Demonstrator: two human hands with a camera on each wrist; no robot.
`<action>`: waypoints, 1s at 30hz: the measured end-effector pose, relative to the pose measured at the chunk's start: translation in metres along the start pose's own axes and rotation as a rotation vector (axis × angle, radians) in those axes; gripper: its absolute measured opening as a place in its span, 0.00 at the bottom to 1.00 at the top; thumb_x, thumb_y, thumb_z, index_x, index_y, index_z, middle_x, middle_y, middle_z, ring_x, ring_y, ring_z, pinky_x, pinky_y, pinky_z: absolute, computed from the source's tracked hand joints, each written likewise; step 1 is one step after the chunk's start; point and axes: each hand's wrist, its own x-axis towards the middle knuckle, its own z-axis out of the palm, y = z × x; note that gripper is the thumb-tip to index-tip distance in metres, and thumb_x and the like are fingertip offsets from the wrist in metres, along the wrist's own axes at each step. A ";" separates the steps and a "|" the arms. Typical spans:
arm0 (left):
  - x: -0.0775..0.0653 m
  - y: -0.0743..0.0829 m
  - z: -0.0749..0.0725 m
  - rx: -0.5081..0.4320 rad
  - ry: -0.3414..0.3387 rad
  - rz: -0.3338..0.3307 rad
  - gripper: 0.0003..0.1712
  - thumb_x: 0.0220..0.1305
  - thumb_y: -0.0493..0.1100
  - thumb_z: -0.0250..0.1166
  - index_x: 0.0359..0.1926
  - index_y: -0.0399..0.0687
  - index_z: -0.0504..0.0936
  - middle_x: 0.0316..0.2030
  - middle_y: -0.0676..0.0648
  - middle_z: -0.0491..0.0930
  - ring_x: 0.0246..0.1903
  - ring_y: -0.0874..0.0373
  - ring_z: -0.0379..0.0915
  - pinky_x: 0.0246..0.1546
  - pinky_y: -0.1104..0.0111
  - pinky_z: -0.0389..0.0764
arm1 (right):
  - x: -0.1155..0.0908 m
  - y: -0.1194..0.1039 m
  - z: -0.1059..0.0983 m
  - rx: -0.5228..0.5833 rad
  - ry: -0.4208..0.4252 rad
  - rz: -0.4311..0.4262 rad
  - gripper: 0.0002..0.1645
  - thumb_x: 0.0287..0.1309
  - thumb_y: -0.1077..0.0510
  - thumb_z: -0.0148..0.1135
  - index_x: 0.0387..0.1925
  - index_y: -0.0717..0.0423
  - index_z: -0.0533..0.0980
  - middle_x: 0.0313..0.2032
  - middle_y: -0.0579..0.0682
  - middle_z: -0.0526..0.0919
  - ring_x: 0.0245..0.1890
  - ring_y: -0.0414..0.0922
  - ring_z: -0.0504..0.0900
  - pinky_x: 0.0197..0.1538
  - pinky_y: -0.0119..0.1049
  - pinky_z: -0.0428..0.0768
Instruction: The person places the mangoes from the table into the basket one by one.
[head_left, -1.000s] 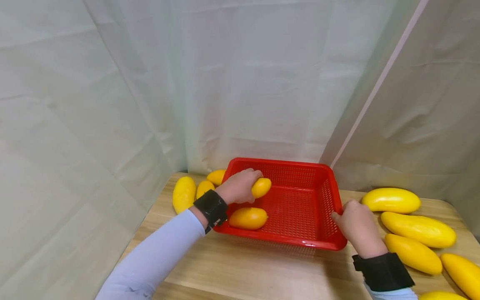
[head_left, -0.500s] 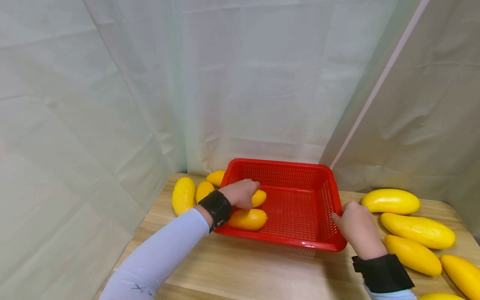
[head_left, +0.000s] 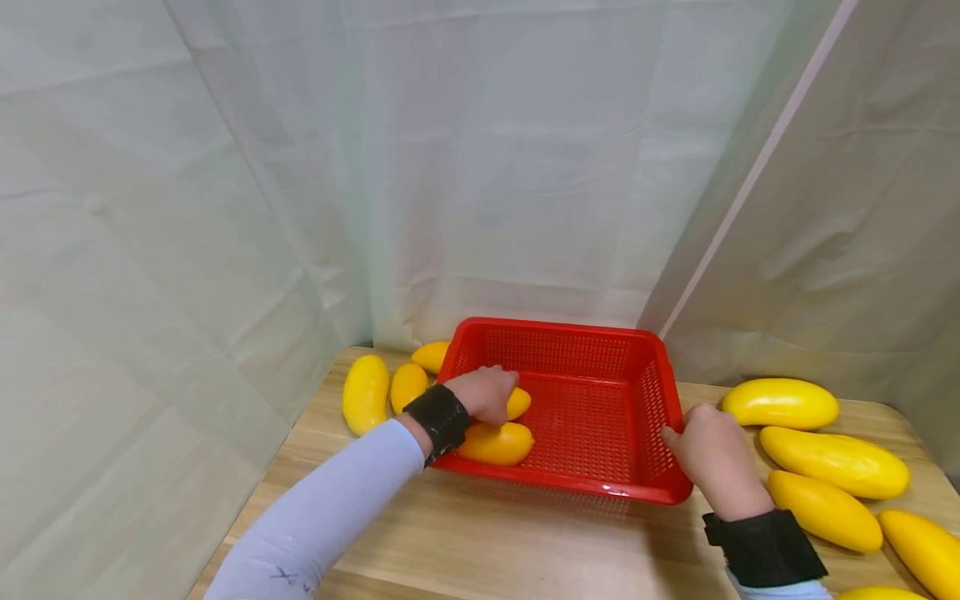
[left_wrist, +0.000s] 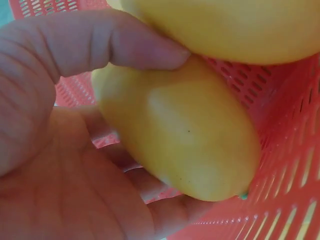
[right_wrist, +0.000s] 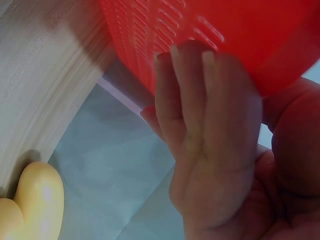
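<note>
My left hand [head_left: 486,393] is inside the red plastic basket [head_left: 592,425], low toward its left end. It holds a small yellow mango [head_left: 518,403], whose near half is hidden by the hand in the head view. The left wrist view has the thumb across the top of this mango [left_wrist: 185,130] and the fingers around its far side. Another mango [head_left: 498,444] lies in the basket just in front of it. My right hand [head_left: 712,454] grips the basket's right rim, thumb inside. From the right wrist, the fingers [right_wrist: 220,125] curl against the outer wall.
Left of the basket lie several yellow fruits, among them a long one [head_left: 366,395] and a smaller one [head_left: 408,387]. Larger long yellow fruits [head_left: 836,460] are spread to the right, close to my right wrist. Pale sheeting [head_left: 525,167] rises behind the wooden table [head_left: 450,542].
My left hand has lowered the mango into the basket, down beside the other one. The right hand has stayed at the rim, and the basket has hardly moved.
</note>
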 end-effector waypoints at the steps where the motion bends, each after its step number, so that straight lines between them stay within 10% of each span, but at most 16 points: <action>1: -0.001 0.000 0.001 -0.003 -0.006 -0.009 0.36 0.50 0.44 0.69 0.61 0.52 0.68 0.48 0.47 0.76 0.45 0.53 0.70 0.46 0.62 0.75 | 0.000 0.000 0.000 -0.004 0.002 0.000 0.19 0.56 0.55 0.63 0.34 0.72 0.77 0.19 0.55 0.79 0.14 0.43 0.75 0.22 0.35 0.80; 15: -0.006 0.001 0.002 -0.039 -0.012 -0.031 0.28 0.48 0.44 0.71 0.51 0.54 0.71 0.35 0.49 0.75 0.36 0.54 0.70 0.35 0.66 0.74 | 0.001 0.002 -0.001 -0.021 0.003 -0.002 0.19 0.56 0.54 0.63 0.34 0.72 0.77 0.19 0.55 0.79 0.14 0.44 0.74 0.22 0.35 0.79; 30: -0.017 0.000 -0.016 -0.084 0.086 0.048 0.37 0.49 0.44 0.69 0.62 0.52 0.68 0.50 0.50 0.76 0.46 0.54 0.70 0.45 0.62 0.76 | 0.005 0.004 -0.001 -0.014 0.015 -0.012 0.19 0.55 0.55 0.63 0.34 0.72 0.77 0.19 0.55 0.80 0.14 0.43 0.75 0.22 0.35 0.80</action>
